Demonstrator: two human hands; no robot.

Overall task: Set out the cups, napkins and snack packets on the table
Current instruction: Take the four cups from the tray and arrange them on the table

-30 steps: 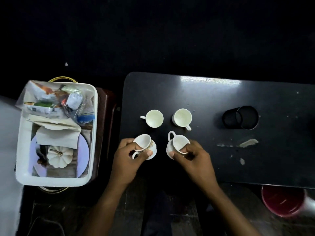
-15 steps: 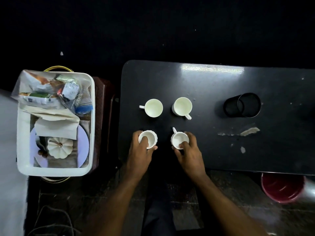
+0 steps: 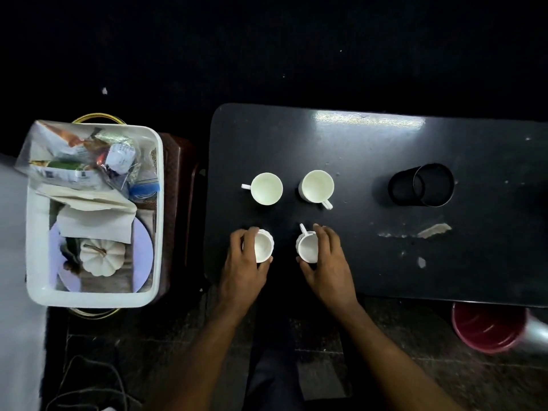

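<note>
Several white cups stand upright on the black table (image 3: pixel 370 149). The two far ones are a cup (image 3: pixel 266 188) with its handle to the left and a cup (image 3: pixel 317 186) with its handle to the near right. My left hand (image 3: pixel 244 262) curls round the near left cup (image 3: pixel 263 245). My right hand (image 3: pixel 326 259) curls round the near right cup (image 3: pixel 307 247), whose handle points away. Snack packets (image 3: pixel 74 161) and napkins (image 3: pixel 95 219) lie in a white tray (image 3: pixel 157 209) to the left of the table.
A white pumpkin ornament (image 3: pixel 100 256) and a lilac plate (image 3: pixel 143 250) also lie in the tray. A black mesh holder (image 3: pixel 422 188) lies on its side on the table's right half. A red bucket (image 3: pixel 489 327) stands on the floor under the near right edge.
Both near cups were held tilted above the table a second ago. They now stand upright on it, with my hands still around them.
</note>
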